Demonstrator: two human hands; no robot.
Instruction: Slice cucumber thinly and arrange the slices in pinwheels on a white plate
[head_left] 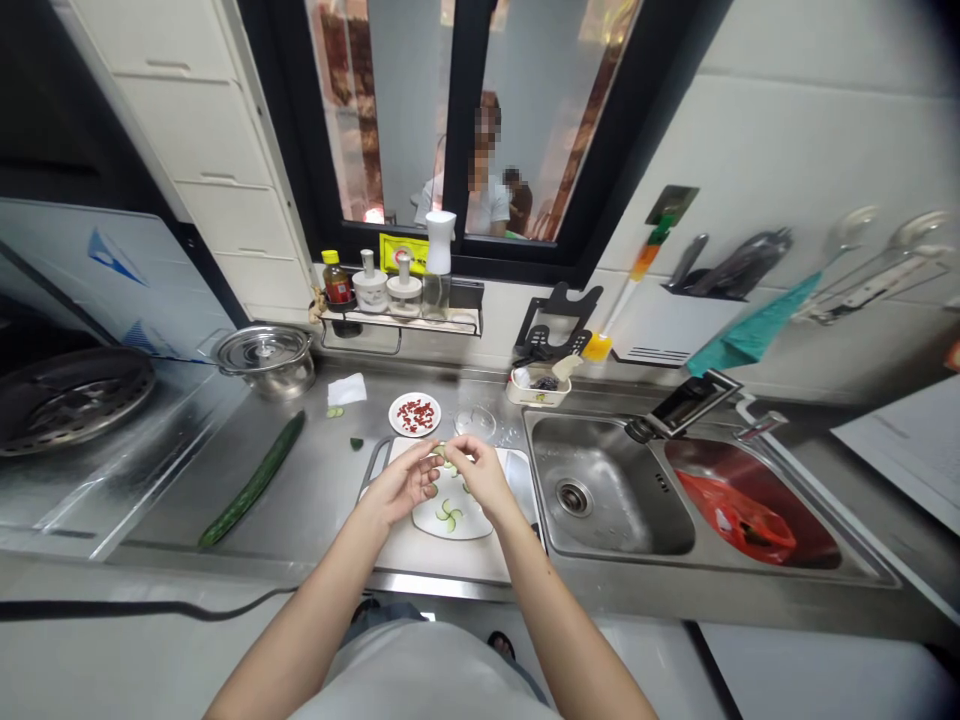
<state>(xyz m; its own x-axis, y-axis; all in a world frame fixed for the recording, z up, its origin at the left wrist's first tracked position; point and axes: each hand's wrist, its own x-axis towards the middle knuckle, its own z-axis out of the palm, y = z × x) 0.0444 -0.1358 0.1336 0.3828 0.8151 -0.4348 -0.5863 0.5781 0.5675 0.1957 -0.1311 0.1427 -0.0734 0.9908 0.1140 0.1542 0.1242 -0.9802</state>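
Observation:
Above a white plate (421, 519), my left hand (407, 482) and my right hand (478, 474) meet at the fingertips. A thin cucumber slice (440, 452) is pinched between them, partly covered by the fingers. On the plate, green-edged cucumber slices (450, 516) form a pinwheel nearest me, with more pieces behind, partly hidden by my hands. The plate rests on a pale cutting board (397, 558). A knife blade (517, 470) lies along the board's right side. Behind the board stand a small dish of red berries (416, 413) and a clear glass dish (475, 424).
A whole cucumber (255, 480) lies on the steel counter at left, near a lidded pot (264, 358). A cucumber end (356, 443) and white paper (346, 389) sit closer. At right is a double sink (611, 485) with a red bag (739, 520). Jars (370, 290) line a shelf.

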